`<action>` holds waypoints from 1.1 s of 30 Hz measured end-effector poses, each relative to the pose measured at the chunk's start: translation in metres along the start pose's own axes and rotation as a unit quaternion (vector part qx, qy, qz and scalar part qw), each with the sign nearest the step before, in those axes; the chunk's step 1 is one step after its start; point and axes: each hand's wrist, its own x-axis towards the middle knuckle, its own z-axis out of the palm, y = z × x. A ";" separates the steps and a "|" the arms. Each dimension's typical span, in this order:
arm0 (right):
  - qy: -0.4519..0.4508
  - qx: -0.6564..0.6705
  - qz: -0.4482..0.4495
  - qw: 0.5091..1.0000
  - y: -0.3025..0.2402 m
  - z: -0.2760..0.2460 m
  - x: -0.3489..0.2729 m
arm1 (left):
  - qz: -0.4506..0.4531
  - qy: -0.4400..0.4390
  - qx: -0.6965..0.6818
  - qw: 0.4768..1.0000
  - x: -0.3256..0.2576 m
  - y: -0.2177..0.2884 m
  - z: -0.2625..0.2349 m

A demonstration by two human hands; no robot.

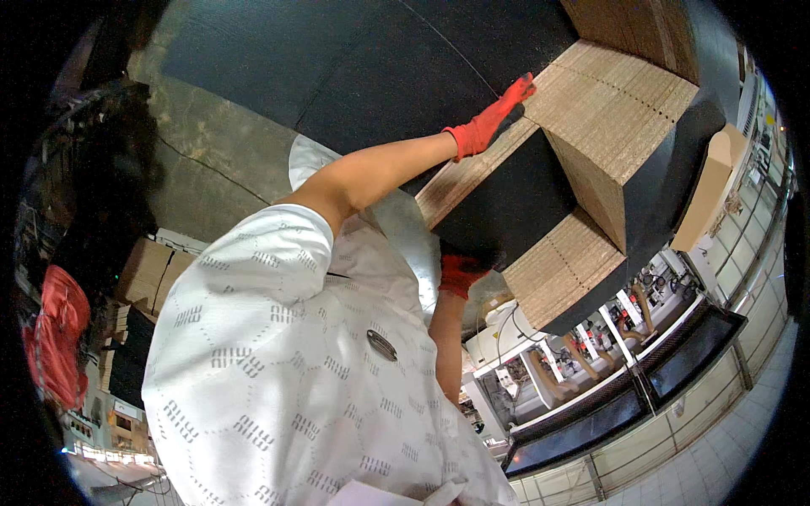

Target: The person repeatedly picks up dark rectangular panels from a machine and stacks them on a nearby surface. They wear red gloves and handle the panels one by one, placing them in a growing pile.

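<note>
My left hand, in a red glove with dark fingertips, reaches out to the pale edge of a stack of dark-faced particle boards. Its fingers look stretched out along that edge, with nothing visible held in them. Lower down, my right hand, in a red glove, is beside the near corner of a dark board face. Shadow hides the right fingers, so their grip does not show. A lower stack with light chipboard edges and a row of small dark dots stands just right of this hand.
A broad black surface spreads across the top, next to grey concrete floor. Right of the stacks are a cardboard piece and a long machine with hoses and dark panels. Cartons and a red covering are at left.
</note>
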 end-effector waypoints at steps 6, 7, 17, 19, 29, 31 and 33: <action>-0.029 -0.127 -0.057 0.990 0.005 -0.010 -0.011 | 0.029 0.061 0.046 0.997 0.007 0.025 -0.027; -0.013 -0.087 -0.030 0.996 0.001 -0.007 -0.003 | 0.081 0.074 0.153 0.982 0.004 0.035 -0.023; 0.065 0.042 -0.045 0.996 0.015 0.012 -0.008 | 0.048 -0.012 0.422 0.905 -0.023 0.012 0.019; 0.084 0.117 -0.067 0.987 0.027 -0.005 -0.010 | -0.015 -0.022 0.351 0.936 -0.020 0.038 0.029; 0.133 0.305 -0.194 0.923 -0.027 -0.112 -0.070 | -0.099 -0.129 0.488 0.857 -0.086 0.051 0.022; 0.108 0.316 -0.248 0.909 -0.047 -0.161 -0.075 | -0.099 -0.135 0.465 0.869 -0.086 0.046 0.024; 0.173 0.316 -0.281 0.890 -0.078 -0.163 -0.076 | -0.095 -0.138 0.473 0.865 -0.084 0.050 0.024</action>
